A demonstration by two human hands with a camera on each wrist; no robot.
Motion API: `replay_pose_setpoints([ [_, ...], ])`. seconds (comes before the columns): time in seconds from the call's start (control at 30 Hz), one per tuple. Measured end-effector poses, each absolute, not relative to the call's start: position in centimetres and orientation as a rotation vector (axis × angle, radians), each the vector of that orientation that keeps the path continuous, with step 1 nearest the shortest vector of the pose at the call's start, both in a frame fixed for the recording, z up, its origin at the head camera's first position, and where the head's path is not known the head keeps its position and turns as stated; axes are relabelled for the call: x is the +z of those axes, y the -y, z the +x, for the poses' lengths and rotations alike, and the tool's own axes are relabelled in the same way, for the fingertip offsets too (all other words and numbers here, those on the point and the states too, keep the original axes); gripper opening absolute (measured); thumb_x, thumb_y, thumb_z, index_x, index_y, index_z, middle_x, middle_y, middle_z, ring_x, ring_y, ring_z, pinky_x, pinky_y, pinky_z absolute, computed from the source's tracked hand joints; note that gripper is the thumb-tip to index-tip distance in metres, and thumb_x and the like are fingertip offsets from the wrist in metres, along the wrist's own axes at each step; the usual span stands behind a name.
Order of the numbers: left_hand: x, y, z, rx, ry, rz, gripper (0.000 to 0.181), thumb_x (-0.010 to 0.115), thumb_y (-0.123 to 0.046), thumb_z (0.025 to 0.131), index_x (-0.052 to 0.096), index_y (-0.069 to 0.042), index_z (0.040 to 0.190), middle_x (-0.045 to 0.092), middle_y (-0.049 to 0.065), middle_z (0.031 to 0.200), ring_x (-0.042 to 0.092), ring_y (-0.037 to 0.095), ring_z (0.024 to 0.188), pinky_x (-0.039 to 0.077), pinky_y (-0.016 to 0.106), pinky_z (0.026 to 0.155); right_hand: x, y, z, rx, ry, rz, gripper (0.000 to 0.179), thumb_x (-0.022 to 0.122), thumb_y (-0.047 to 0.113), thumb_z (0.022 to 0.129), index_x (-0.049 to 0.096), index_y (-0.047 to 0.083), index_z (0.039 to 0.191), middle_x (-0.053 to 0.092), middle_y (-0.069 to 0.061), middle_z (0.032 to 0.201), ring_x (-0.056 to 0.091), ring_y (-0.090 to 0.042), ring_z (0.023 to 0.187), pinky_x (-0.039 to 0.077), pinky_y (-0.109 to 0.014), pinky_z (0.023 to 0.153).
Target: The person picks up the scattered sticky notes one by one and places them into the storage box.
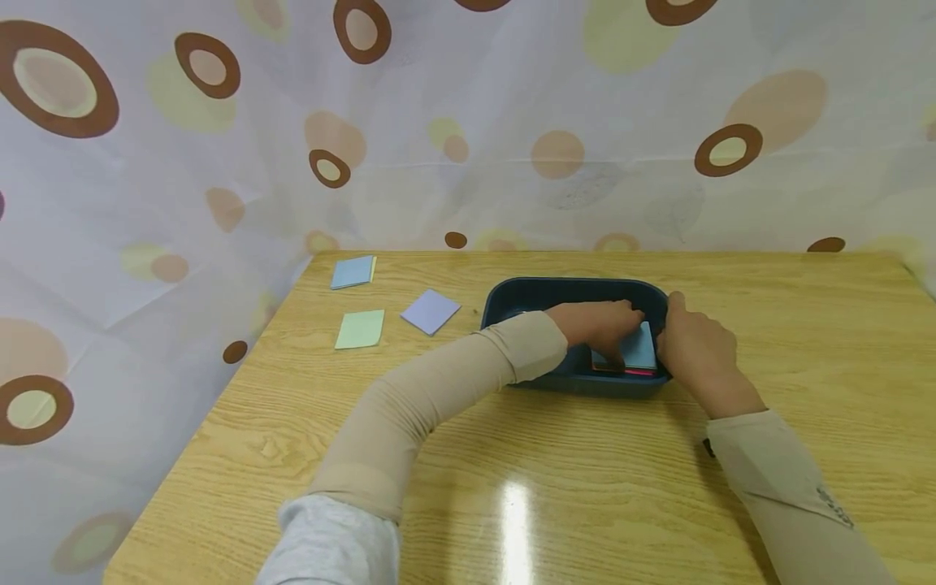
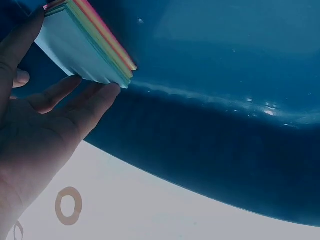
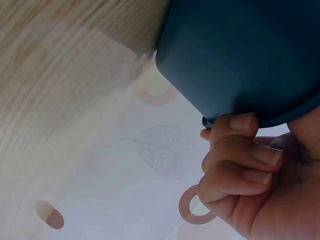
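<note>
Inside the right part of the dark blue bin (image 1: 585,387) is a stack of sticky notes (image 1: 640,348), light blue on top with pink, yellow and green layers showing. My left hand (image 1: 598,322) reaches over the bin's rim and holds this stack. In the left wrist view the fingers (image 2: 97,107) lie along one edge of the pad and another digit meets its far corner. My right hand (image 1: 698,349) grips the bin's right end. Its fingers curl over the rim in the right wrist view, beside the bin's outer wall (image 3: 235,55).
Left of the bin lie a purple paper square (image 1: 431,312), a pale green square (image 1: 360,329) and a blue one (image 1: 353,272) with yellow beneath it. The wooden table (image 1: 585,479) ends at a patterned curtain (image 1: 497,195) behind and at the left.
</note>
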State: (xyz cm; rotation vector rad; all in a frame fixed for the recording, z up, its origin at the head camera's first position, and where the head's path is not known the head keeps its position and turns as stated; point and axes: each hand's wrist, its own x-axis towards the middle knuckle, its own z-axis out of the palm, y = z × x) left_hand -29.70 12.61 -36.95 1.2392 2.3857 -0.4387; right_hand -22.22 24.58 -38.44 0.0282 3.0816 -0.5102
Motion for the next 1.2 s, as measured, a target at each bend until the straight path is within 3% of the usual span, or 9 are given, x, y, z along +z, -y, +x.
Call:
replay_pose_setpoints([
  [0.2, -36.0, -12.5, -29.9, -0.428, -2.386, 1.285, 0.083, 0.061, -0.053, 0.088, 0.027, -0.009, 0.15, 0.035, 0.006, 0.149, 0.036, 0.012, 0.133, 0.031, 0.018, 0.105, -38.4, -24.7, -22.1, -0.502, -3.065, 0.01, 0.048, 0.049, 0.008, 0.095, 0.026, -0.017, 0.129, 0.053, -0.025, 0.064, 0.054, -0.038, 0.053, 0.044, -0.048, 0.048],
  [0.37, -33.4, -10.7, -30.2, -0.204, -2.375, 1.332, 0.076, 0.061, -0.043, 0.093, 0.027, -0.008, 0.151, 0.034, 0.005, 0.151, 0.033, 0.013, 0.137, 0.028, 0.019, 0.106, -38.4, -25.0, -22.2, -0.485, -3.055, 0.022, 0.05, 0.049, 0.008, 0.094, 0.024, -0.018, 0.129, 0.054, -0.029, 0.069, 0.056, -0.04, 0.056, 0.046, -0.051, 0.051],
  [0.53, -30.1, -5.8, -31.0, 0.087, -2.412, 1.466, 0.059, 0.063, -0.027, 0.095, 0.04, -0.003, 0.144, 0.045, 0.009, 0.144, 0.043, 0.019, 0.131, 0.03, 0.021, 0.106, -38.5, -25.0, -22.1, -0.501, -3.079, 0.01, 0.046, 0.051, 0.007, 0.093, 0.028, -0.018, 0.123, 0.055, -0.03, 0.07, 0.055, -0.039, 0.056, 0.045, -0.048, 0.048],
  [0.7, -28.3, 1.3, -32.6, 0.281, -2.537, 1.346, 0.049, 0.063, -0.018, 0.095, 0.048, -0.005, 0.139, 0.054, 0.011, 0.135, 0.05, 0.022, 0.125, 0.037, 0.028, 0.103, -38.5, -25.0, -22.1, -0.507, -3.086, 0.013, 0.043, 0.051, 0.006, 0.093, 0.029, -0.018, 0.121, 0.054, -0.027, 0.067, 0.054, -0.037, 0.054, 0.044, -0.045, 0.047],
  [1.03, -32.7, 12.1, -36.2, 0.257, -2.683, 0.862, 0.051, 0.062, -0.007, 0.094, 0.044, 0.0, 0.141, 0.05, 0.019, 0.137, 0.044, 0.033, 0.129, 0.037, 0.042, 0.104, -38.5, -24.9, -22.1, -0.52, -3.058, 0.03, 0.045, 0.049, 0.007, 0.094, 0.027, -0.017, 0.124, 0.053, -0.026, 0.066, 0.053, -0.036, 0.054, 0.043, -0.043, 0.046],
  [1.2, -35.2, 14.1, -36.6, 0.139, -2.608, 0.67, 0.06, 0.063, -0.004, 0.092, 0.038, -0.007, 0.147, 0.041, 0.016, 0.146, 0.035, 0.033, 0.136, 0.033, 0.045, 0.107, -38.6, -24.7, -22.2, -0.52, -3.06, 0.024, 0.043, 0.049, 0.007, 0.094, 0.028, -0.017, 0.122, 0.053, -0.026, 0.067, 0.053, -0.036, 0.055, 0.043, -0.043, 0.046],
])
